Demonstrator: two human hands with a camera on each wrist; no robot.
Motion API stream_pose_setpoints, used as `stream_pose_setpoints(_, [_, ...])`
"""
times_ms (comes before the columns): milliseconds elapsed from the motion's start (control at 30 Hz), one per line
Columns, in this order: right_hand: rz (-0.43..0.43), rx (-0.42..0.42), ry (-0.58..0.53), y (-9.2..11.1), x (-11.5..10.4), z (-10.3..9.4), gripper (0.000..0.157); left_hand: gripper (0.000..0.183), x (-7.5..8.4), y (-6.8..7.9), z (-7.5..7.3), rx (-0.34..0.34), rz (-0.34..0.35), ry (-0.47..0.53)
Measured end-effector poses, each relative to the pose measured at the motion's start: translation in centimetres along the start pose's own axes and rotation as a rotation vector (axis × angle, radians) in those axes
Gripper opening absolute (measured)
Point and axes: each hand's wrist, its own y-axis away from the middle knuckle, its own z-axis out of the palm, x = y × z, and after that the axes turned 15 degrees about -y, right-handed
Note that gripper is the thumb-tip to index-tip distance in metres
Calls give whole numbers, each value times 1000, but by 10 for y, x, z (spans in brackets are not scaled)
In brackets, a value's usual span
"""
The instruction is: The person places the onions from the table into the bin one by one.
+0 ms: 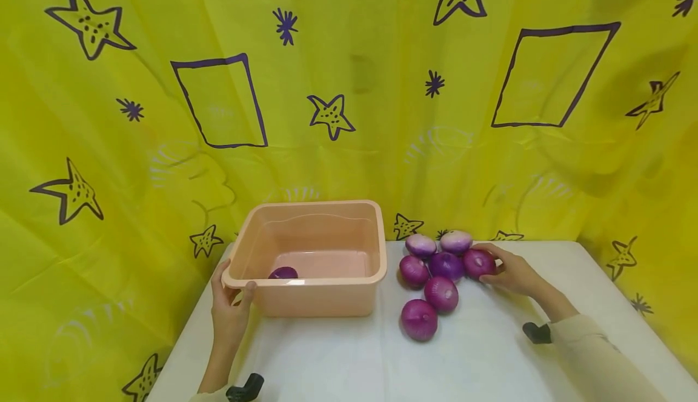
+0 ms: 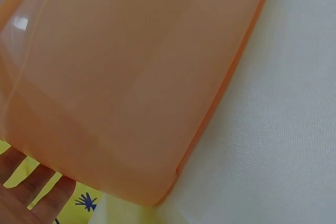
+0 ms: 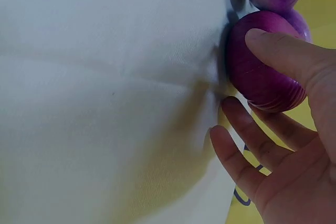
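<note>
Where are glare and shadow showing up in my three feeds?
Head view: bright, with a white glare streak along the near rim of the basin; left wrist view: dimmer, a small bright glint on the basin at upper left; right wrist view: also dim, a soft-edged brownish shadow across the white cloth beside the right hand.

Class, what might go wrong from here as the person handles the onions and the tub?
1. The right hand holds an onion crowded against its neighbours; lifting it may set those round shapes rolling.
2. The left hand grips the tub at one near corner, so an uneven pull might tilt it and roll the onion inside.
</note>
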Motion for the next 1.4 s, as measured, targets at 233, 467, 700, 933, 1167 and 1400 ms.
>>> stream_pose_setpoints(233, [8,-9,3,-4,-4,-2,66,73,1,0,0,-2,-2,10])
stream_pose_setpoints(467, [28,4,-4,-5,-5,-2,67,72,2,-1,-1,5,4,-2])
stream_pose_setpoints(700, [34,-3,22,-6,-7,-3,67,73,5,-2,-1,2,13,12])
stream_pose_setpoints(933, [-39,-91,94,-15,-21,-18,64,75,5,-2,-1,0,11,27])
stream_pose_setpoints(1167, [13,-134,78,-26,-54,-53,63,72,0,0,1,-2,-2,4])
stream_pose_setpoints(1400, [1,-72,89,-42,-88,-81,66,72,-2,1,1,-1,-8,-14])
